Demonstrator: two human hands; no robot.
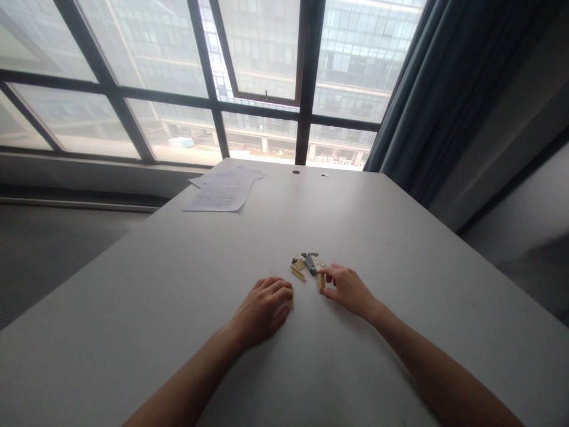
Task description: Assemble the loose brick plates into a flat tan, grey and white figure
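My left hand (268,306) is closed around a tan toy brick (291,298), most of which the fingers hide. A second tan toy brick (321,281) is pinched between the thumb and fingers of my right hand (345,288), low over the table or touching it; I cannot tell which. Just beyond the hands lies a small pile of toy bricks: a long tan piece (297,273), a dark grey plate (309,264), and white pieces (318,261). The two held bricks are apart from each other.
The white table (355,219) stretches toward large windows. Printed sheets of paper (220,193) lie at its far left. Near the far edge are a dark round hole (296,172) and a small light-and-dark spot (325,175). A dark curtain (427,112) hangs at the right.
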